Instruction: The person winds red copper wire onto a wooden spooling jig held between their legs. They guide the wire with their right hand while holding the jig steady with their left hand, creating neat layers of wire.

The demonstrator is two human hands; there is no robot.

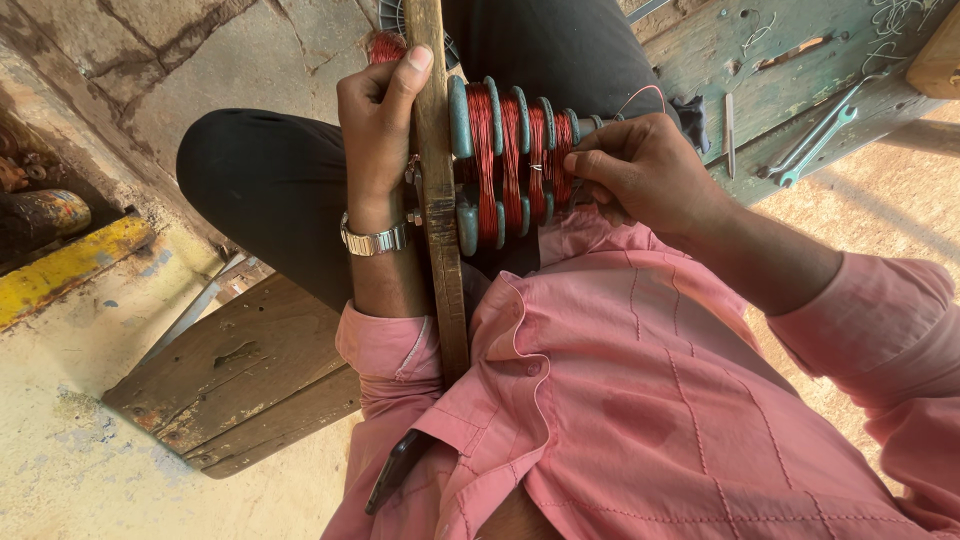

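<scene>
Left hand (pixel 378 115) grips the upright wooden board (pixel 437 200) steady against the lap, so the right hand (pixel 640 165) can pinch red copper wire on the stepped grey-green winding former (pixel 510 160).

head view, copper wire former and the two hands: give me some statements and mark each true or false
1. The left hand grips the upright wooden bar. True.
2. The copper wire coils sit between blue-green dividers. True.
3. The right hand rests flat on the wooden bench. False: its fingers pinch at the end of the coils.
4. The wristwatch is on the right wrist. False: it is on the left wrist.
5. Spanners lie on the green worktop. True.
6. The shirt is blue. False: it is pink.
</scene>
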